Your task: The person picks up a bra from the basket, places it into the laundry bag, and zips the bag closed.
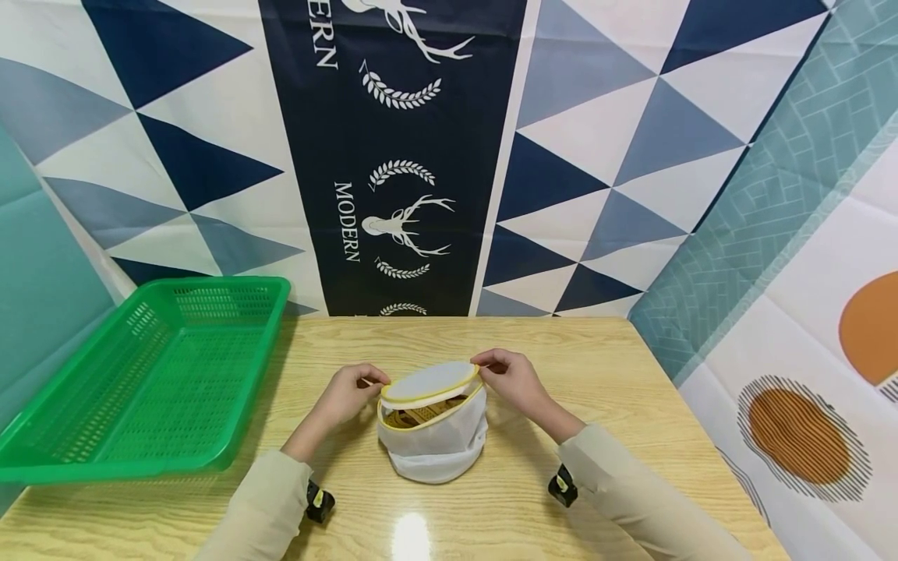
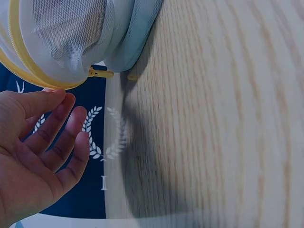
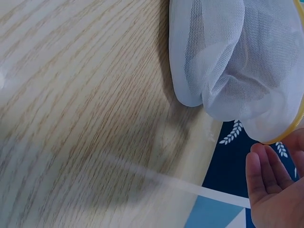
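Note:
A white mesh laundry bag (image 1: 438, 448) with a yellow zipper stands upright on the table, its round lid (image 1: 431, 382) tilted above the opening. Through the front gap a brown patterned item (image 1: 424, 413) shows inside, mostly hidden. At the lid's left edge my left hand (image 1: 354, 391) pinches the yellow rim between thumb and fingertips. My right hand (image 1: 512, 380) pinches the rim on the opposite, right side. The left wrist view has the yellow zipper pull (image 2: 100, 73) hanging free, just beyond the left fingertips.
A large green plastic basket (image 1: 242, 389) stands on the left side of the wooden table (image 1: 561, 351). Behind the table's far edge hangs a patterned cloth (image 1: 393, 257). Dark wrist cameras (image 1: 319, 502) sit at both cuffs.

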Tool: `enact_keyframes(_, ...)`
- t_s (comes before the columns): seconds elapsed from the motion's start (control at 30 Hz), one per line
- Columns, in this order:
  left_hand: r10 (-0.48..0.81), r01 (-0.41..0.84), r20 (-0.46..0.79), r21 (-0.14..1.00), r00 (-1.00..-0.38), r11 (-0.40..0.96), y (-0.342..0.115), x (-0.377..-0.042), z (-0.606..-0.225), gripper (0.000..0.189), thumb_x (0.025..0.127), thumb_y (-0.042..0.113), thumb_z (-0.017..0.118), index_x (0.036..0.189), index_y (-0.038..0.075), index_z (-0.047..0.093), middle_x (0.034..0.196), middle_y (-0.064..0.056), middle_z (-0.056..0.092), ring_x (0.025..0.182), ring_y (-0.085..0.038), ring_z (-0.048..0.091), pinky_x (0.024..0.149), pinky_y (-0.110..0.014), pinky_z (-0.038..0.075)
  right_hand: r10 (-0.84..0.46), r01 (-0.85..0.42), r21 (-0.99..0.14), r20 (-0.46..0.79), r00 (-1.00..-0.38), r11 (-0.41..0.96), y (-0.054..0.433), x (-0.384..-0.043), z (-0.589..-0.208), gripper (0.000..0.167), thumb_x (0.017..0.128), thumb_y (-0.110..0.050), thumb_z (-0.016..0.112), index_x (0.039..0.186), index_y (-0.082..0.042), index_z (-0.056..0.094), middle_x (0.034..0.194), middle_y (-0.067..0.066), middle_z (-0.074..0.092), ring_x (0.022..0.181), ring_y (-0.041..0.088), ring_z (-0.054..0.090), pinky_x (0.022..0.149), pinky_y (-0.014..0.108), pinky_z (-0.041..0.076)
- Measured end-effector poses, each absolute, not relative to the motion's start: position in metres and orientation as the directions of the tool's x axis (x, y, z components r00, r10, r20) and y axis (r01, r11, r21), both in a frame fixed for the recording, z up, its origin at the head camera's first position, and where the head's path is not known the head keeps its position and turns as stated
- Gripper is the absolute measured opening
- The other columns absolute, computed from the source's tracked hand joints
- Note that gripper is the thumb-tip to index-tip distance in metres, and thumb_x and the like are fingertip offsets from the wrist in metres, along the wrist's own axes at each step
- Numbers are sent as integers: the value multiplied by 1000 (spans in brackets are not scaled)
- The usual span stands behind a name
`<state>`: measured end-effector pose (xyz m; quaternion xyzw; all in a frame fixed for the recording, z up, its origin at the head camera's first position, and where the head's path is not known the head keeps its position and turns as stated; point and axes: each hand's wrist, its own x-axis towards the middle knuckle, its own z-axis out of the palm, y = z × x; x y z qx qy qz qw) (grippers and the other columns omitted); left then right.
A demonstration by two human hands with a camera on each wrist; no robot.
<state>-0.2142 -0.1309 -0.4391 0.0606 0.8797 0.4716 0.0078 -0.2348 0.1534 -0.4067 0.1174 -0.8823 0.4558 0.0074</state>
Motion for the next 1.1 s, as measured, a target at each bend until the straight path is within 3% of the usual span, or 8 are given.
enact_keyframes(0.57,101,73,22,846,-995,528,-129,-212,-438,12,88,2,60,90,9,70,96,-6,68,77,-14,57,65,-24,46,-226,-215,-805,104,-969,553,159,-227,-404,18,88,-9,61,102,-12,71,105,8,67,85,15,61,70,24,50)
enact_keyframes(0.87,99,51,1,859,-995,510,-129,-211,-437,13,89,3,59,90,8,70,94,-5,68,76,-16,59,63,-25,47,-276,-266,-802,132,-952,534,160,-225,-406,20,92,-5,52,98,-9,71,106,10,64,80,13,53,67,23,45)
enact_keyframes(1.1,65,-43,-81,891,-995,452,-130,-211,-437,23,96,12,48,103,0,66,85,-9,66,71,-18,60,55,-27,47,-257,-253,-806,130,-958,535,159,-223,-407,21,92,-5,50,96,-9,70,105,9,65,77,15,51,65,24,44)
